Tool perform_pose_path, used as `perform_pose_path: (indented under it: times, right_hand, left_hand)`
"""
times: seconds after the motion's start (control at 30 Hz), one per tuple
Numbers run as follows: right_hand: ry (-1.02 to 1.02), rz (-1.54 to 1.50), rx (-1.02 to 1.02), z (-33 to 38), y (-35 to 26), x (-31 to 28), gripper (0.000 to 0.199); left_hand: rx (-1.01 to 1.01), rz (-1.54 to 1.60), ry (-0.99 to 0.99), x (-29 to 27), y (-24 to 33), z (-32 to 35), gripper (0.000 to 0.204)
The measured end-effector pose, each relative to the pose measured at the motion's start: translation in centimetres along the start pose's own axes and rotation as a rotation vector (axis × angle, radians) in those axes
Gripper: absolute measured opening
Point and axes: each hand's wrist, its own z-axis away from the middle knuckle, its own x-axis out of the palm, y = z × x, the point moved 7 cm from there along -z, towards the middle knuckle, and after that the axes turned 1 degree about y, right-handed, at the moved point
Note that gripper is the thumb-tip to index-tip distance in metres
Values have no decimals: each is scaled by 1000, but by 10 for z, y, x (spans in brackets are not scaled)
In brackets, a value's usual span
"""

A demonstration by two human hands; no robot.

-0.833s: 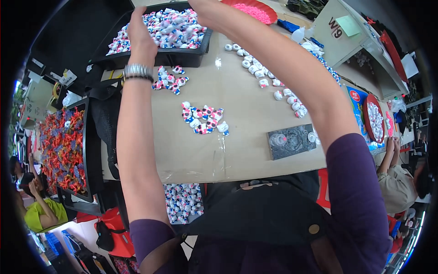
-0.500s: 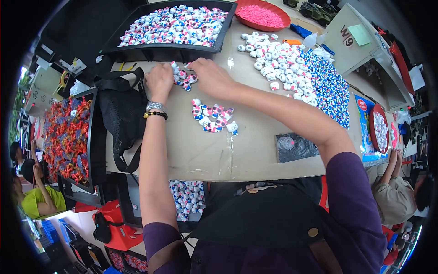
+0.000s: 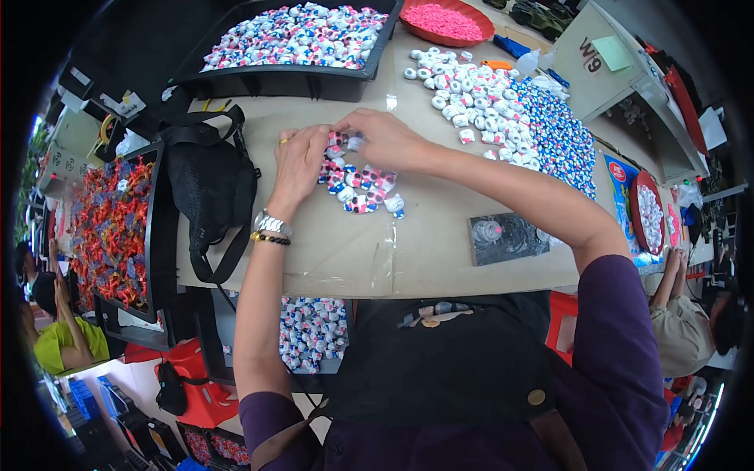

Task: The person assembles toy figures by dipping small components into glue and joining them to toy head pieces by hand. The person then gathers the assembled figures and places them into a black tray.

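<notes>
Small toy figures (image 3: 363,191) in white, blue and pink lie in a loose cluster on the tan tabletop. My left hand (image 3: 301,161) rests along the cluster's left side, fingers stretched forward and touching its far end. From the right, my right hand (image 3: 382,141) reaches over with curved, parted fingers at the same far end. Between my fingertips sit a few figures (image 3: 337,141), partly covered; neither hand visibly grips one.
Beyond my hands stands a black tray (image 3: 330,82) heaped with similar figures. White pieces (image 3: 481,102) and blue pieces (image 3: 559,137) spread at right, near a dark block (image 3: 506,239). A black bag (image 3: 210,184) lies left, beside a tray of red-orange pieces (image 3: 114,235).
Both hands have drawn back toward me, bringing the far group of figures up against the nearer cluster. The two groups were apart before. My view has shifted slightly.
</notes>
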Motion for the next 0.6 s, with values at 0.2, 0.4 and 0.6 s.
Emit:
perform_pose_path:
  times: [0.2,0.4,0.6]
  right_hand:
    - [-320,306,257,65,-25,-22,112]
    - [-403,301,345,79,-22,6,132]
    - [-348,218,323,44,-7,10,134]
  left_hand:
    - [40,-22,-270,-13,21,29,90]
    - [104,-180,-383,-3,44,47,139]
    - [64,-260,-304,1,42,29,135]
